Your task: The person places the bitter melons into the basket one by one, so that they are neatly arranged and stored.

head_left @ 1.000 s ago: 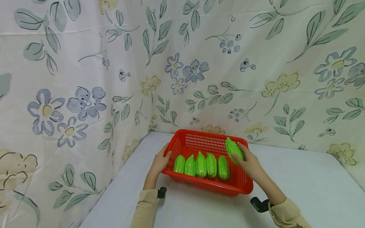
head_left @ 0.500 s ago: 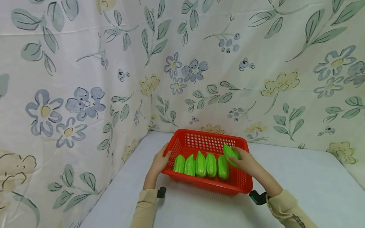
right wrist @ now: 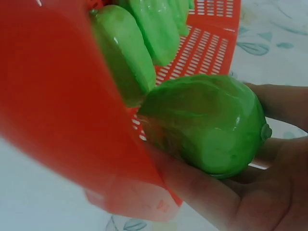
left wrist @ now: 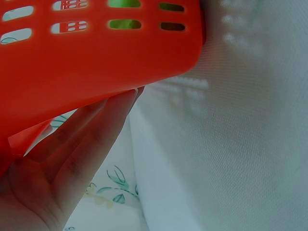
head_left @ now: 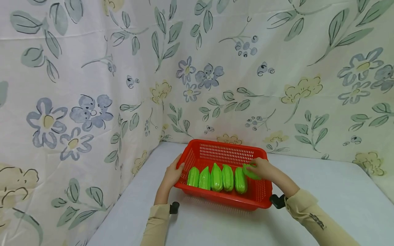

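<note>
A red plastic basket [head_left: 215, 196] with slotted walls stands on the table. My left hand [head_left: 172, 175] grips its left rim; in the left wrist view the fingers [left wrist: 91, 144] lie along the outside of the basket wall. My right hand [head_left: 264, 168] is over the basket's right end and holds a glossy green fruit [right wrist: 207, 125] between thumb and fingers. That fruit looks papaya-like, with a small stem nub and a pointed end. Several similar ridged green fruits [head_left: 217, 178] stand side by side inside the basket, left of the held one.
The white table [head_left: 326, 191] extends to the right and in front of the basket. Floral cloth [head_left: 234, 68] hangs behind and on the left. A black wrist camera mount [head_left: 278, 201] sits under each forearm.
My right hand has moved left and down with the green fruit, bringing it from the basket's right rim to inside, beside the row. The left hand has stayed on the rim.
</note>
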The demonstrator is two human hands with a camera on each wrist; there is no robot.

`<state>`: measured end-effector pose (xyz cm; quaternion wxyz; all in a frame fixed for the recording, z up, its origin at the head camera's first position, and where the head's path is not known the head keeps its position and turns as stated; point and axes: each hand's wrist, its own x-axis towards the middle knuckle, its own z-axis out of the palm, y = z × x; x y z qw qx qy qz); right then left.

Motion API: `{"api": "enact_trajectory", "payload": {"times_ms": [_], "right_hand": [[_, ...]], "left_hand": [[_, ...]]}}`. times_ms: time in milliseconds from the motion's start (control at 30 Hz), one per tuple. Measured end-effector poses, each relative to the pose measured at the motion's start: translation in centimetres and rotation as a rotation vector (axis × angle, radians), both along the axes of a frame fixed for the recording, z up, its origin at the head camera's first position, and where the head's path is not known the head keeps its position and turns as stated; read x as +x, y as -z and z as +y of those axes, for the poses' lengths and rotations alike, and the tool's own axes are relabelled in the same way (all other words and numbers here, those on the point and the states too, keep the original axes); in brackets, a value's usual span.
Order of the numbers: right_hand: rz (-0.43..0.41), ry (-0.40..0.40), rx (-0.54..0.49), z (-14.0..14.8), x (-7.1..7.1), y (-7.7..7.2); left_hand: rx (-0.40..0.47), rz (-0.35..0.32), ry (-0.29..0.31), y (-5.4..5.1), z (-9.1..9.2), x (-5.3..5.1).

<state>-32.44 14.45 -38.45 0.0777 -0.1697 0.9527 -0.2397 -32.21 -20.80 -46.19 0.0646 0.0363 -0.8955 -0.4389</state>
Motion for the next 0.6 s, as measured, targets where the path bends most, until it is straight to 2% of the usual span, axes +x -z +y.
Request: {"api": "enact_trajectory", "payload": {"times_ms": [300, 467, 600], "right_hand": [[-0.072, 0.055, 0.060, -1.0, 0.2, -0.3], [-0.104, 0.082, 0.070, -1.2, 1.0, -0.7], [-0.088, 0.056, 0.034, -1.2, 2.0, -1.0]], "left_hand": [[0.006, -0.001, 0.000, 0.1, 0.0, 0.0], [0.011, -0.011, 0.002, 0.0, 0.0, 0.0], [-0.003, -0.018, -0.006, -0.1, -0.1, 0.1]]}}
